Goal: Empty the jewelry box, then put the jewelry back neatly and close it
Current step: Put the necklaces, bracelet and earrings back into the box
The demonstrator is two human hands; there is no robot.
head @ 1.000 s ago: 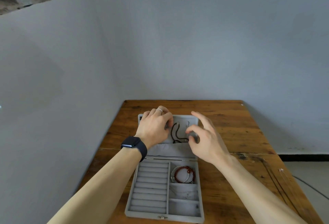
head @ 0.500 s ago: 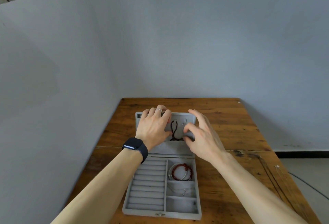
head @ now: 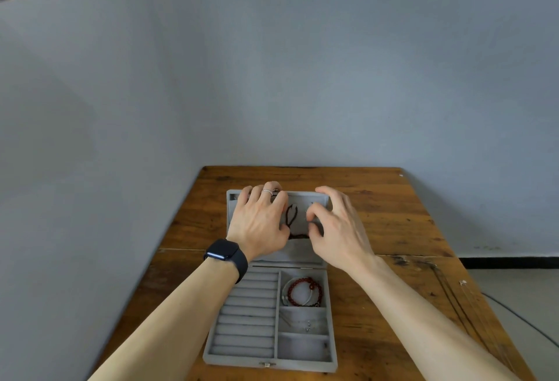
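A grey jewelry box (head: 272,362) lies open on the wooden table (head: 393,214), its lid (head: 302,199) flat at the far side. A dark cord necklace (head: 292,217) lies on the lid's lining. My left hand (head: 260,220) rests flat on the lid's left half, fingertips at its far edge. My right hand (head: 338,229) hovers over the lid's right half, thumb and forefinger curled beside the necklace; whether they pinch anything is hidden. A red bead bracelet (head: 304,290) with a white band fills the top right compartment. Small silver pieces (head: 307,324) lie in the one below.
The box's left half holds rows of ring slots (head: 248,317) with nothing in them. Grey walls stand close behind and to the left of the table. A thin cable (head: 514,317) runs over the floor at the right.
Both hands have slid a little farther over the lid, towards its far edge. The right thumb and forefinger have curled closer together beside the necklace.
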